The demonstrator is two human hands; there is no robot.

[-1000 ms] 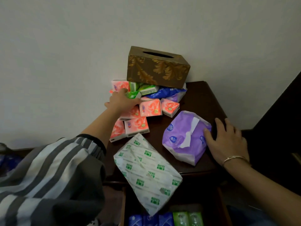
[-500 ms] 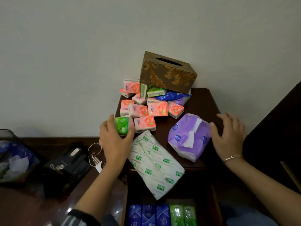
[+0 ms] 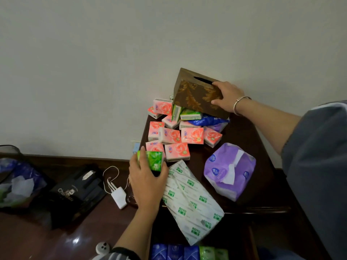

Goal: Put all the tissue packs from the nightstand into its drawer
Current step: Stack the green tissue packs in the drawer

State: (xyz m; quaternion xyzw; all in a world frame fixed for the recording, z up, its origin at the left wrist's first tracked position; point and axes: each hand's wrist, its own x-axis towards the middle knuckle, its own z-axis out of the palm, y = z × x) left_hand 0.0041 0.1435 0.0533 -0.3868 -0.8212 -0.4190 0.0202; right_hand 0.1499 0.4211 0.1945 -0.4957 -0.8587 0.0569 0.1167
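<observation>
**Gripping a green pack and the tissue box**

Nearest the camera, the open drawer held a row of small packs: blue packs on the left, green packs on the right. Above it, the left hand gripped a green tissue pack at the near left corner of the bench, its fingers curled over the pack's left side and the thumb pressed to the right. Just beside that hand, a long white ROYO tissue pack lay slantwise, its near end hanging past the bench's front edge over the drawer. To the right sat a purple soft pack, open with white tissue showing. Farther back, pink packs lay in a loose heap, with a green-and-white pack and a blue soft pack behind them. By the wall, a brown tissue box with a gold leaf pattern leaned tilted on the heap. The right hand, a bracelet on its wrist, gripped the box's right end, thumb on the front face.
</observation>
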